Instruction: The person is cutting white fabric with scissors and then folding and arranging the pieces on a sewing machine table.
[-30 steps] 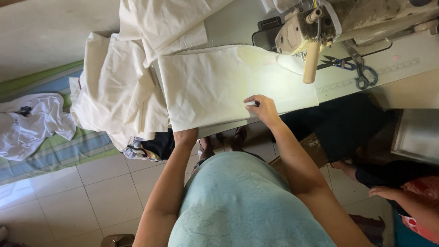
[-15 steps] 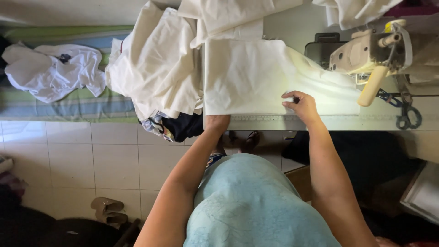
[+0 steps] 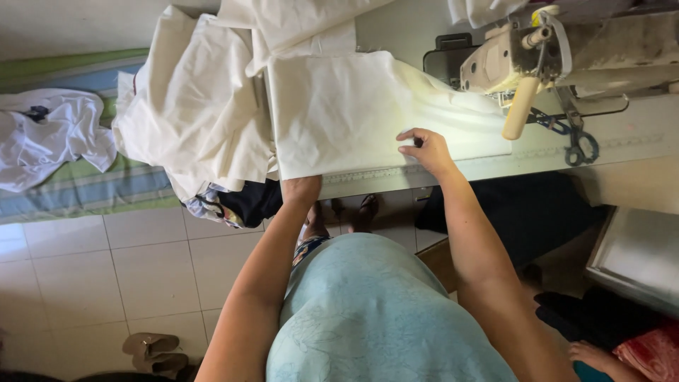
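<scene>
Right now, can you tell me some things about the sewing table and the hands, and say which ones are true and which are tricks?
1. The right hand rests flat on the cream cloth on the table. True.
2. The left hand is holding the scissors. False: it grips the near edge of the cloth; the scissors lie alone on the table, under the sewing machine.
3. A white garment lies on a striped mat at the far left. True.
4. The floor is covered in carpet. False: it is pale tiles.
5. A pair of sandals lies on the floor. True.
</scene>
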